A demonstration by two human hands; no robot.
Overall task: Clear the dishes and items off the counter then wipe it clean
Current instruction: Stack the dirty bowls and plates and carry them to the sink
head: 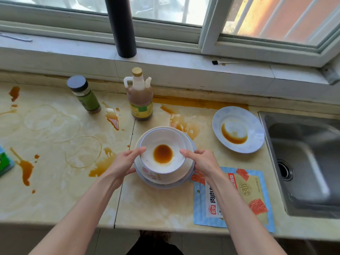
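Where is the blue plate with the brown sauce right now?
The blue plate sits on the counter, right of centre in the head view, between the stack of bowls and the sink.

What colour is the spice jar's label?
Green; the spice jar shows best in the head view.

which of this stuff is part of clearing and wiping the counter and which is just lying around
Job: stack of bowls gripped by left hand and right hand; sauce-stained plate; sauce bottle; spice jar; snack packet; brown spills on the counter.
Lying about: black pipe and small brush, both up on the windowsill.
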